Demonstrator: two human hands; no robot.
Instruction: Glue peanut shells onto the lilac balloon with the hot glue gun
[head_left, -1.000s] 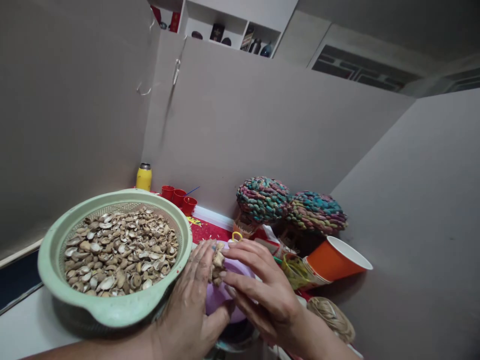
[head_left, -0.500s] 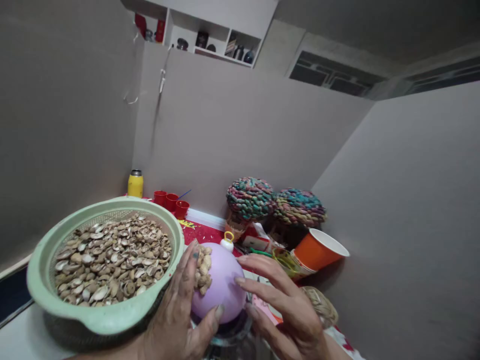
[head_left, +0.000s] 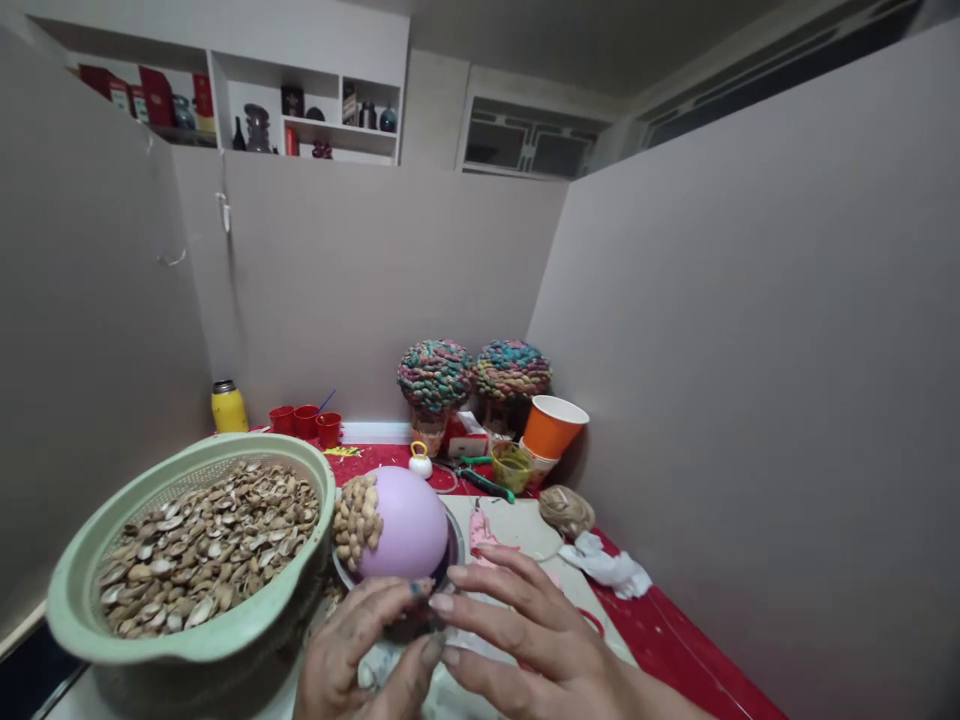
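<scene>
A purple balloon (head_left: pixel 412 525) rests in a dark round bowl (head_left: pixel 454 545), and a patch of peanut shells (head_left: pixel 356 522) covers its left side. In front of it, my left hand (head_left: pixel 364 645) is half curled, with thumb and fingers apart and blue stains on a fingertip. Stretched and spread, the fingers of my right hand (head_left: pixel 525 640) come close to the left fingertips. Neither hand shows anything held. To the left stands a green colander (head_left: pixel 324 470) full of loose half shells (head_left: pixel 217 550).
Behind are two colourful shell-covered trees (head_left: pixel 435 375), an orange paper cup (head_left: pixel 553 428), green-handled pliers (head_left: pixel 487 484) and a white bell-like item with a yellow ring (head_left: pixel 420 462). Red cups (head_left: pixel 306 420) and a yellow bottle (head_left: pixel 229 408) stand back left. Twine (head_left: pixel 566 510) and white cloth (head_left: pixel 607 567) lie right.
Both hands have come off the balloon's sides and moved toward me, closer together. The balloon now sits uncovered in the bowl. The camera view has tilted and turned right.
</scene>
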